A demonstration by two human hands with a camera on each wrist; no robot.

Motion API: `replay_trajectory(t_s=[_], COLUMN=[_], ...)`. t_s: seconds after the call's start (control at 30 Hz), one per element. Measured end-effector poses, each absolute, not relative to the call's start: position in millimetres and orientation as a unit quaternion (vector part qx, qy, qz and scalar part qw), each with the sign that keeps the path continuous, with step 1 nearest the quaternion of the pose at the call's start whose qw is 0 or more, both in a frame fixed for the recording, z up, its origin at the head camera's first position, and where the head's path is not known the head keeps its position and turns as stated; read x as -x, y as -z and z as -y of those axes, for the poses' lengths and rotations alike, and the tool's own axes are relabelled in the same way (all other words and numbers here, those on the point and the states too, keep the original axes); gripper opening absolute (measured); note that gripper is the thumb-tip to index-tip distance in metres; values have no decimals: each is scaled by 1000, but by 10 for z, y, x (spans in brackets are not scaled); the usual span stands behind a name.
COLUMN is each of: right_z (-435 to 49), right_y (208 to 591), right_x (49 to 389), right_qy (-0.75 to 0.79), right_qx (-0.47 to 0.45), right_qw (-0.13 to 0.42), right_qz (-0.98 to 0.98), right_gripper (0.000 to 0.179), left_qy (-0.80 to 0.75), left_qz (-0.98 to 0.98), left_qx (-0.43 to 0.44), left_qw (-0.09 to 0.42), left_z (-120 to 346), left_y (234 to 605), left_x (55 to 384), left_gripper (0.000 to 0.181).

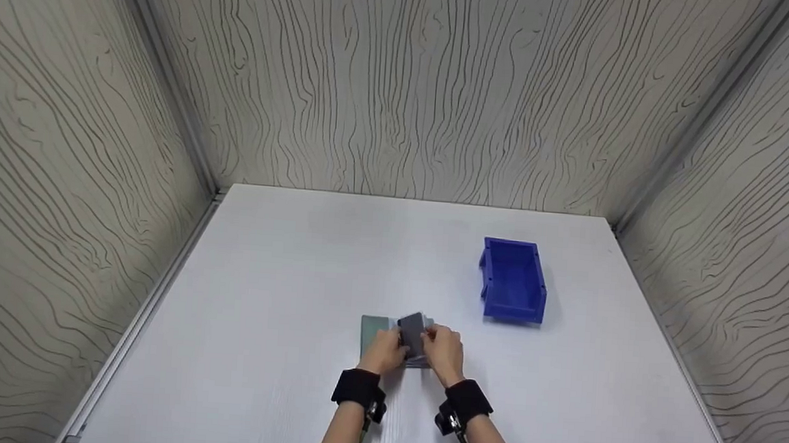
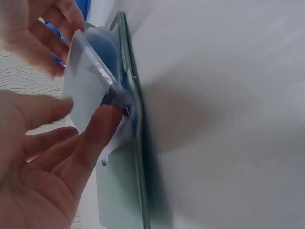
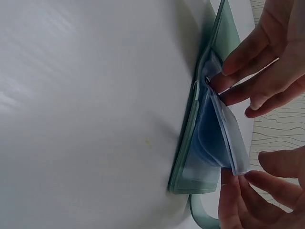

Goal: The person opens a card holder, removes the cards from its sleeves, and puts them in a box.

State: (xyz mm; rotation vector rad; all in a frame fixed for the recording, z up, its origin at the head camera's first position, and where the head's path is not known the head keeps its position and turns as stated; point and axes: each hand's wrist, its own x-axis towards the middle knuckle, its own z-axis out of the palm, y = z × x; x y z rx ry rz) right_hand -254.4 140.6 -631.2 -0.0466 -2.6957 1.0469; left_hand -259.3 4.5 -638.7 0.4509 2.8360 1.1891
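A green card holder (image 1: 374, 331) with clear plastic sleeves lies opened out on the white table, its green cover (image 2: 119, 191) flat at the left. One clear sleeve (image 3: 228, 129) with a dark-faced card (image 1: 411, 333) is lifted at a slant above the rest, leaving a gap beneath it. My left hand (image 1: 384, 352) pinches the sleeve's left edge near its corner, fingertips on both sides. My right hand (image 1: 444, 351) holds the opposite edge, fingers (image 3: 230, 191) at the corner. A green strap (image 3: 202, 217) sticks out past the holder's edge.
A blue plastic bin (image 1: 514, 281) stands farther back on the right of the white table (image 1: 296, 263). Wood-grain-patterned panels (image 1: 389, 91) rise at the back and both sides. Each wrist wears a black band (image 1: 357, 386) with a small camera and cable.
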Motion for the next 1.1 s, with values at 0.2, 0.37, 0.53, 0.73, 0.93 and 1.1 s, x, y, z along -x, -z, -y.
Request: replay_trajectory(t_s=[0.2, 0.37, 0.53, 0.73, 0.93, 1.1], right_z=[-1410, -1456, -1469, -1464, -1494, -1501], right_y=[6316, 6354, 6386, 6422, 6460, 6480], right_x=[2561, 2587, 2583, 2590, 2581, 2565], right_qy=[-423, -462, -460, -458, -490, -504], right_qx=[-4, 18, 32, 7, 41, 43], right_qw=[142, 100, 79, 89, 51, 36], right_qz=[895, 881, 884, 885, 869, 862], right_gripper=[12, 12, 12, 10, 12, 13], left_qy=[-388, -399, -346, -333, -364, -367], left_qz=[-908, -899, -905, -913, -908, -904], left_qx=[-157, -173, -195, -175, -167, -169], left_qw=[-16, -53, -150, -158, -122, -137], left_z=[-34, -8, -41, -70, -17, -6], left_y=[6432, 6975, 8014, 8299, 7942, 8126], left_x=[2603, 2873, 3343, 3475, 3324, 3379], left_gripper=[23, 27, 22, 22, 16, 17])
